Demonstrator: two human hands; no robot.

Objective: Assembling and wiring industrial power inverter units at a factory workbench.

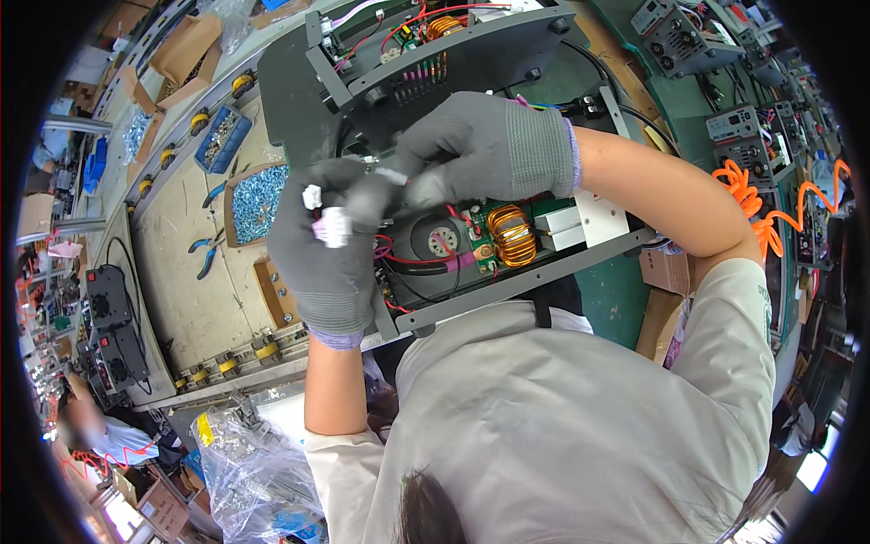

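Both hands wear grey knit gloves and meet over an open dark metal device chassis [544,272]. My left hand [326,245] grips a cluster of white plastic wire connectors [332,225] with pink leads. My right hand [480,150] pinches a small white connector piece [391,175] right beside the left fingers. Beneath them lie a copper coil [510,236], a green circuit board [485,249], red and black wires and a round fan opening [441,240]. The chassis's tilted front panel [453,54] stands behind the hands.
A cardboard box of small silvery screws [256,201] and blue-handled pliers [207,254] lie on the bench to the left. Plastic bags [254,471] sit at lower left. Similar grey units [675,36] and an orange coiled hose [757,204] are on the right. Another person [100,435] is at far left.
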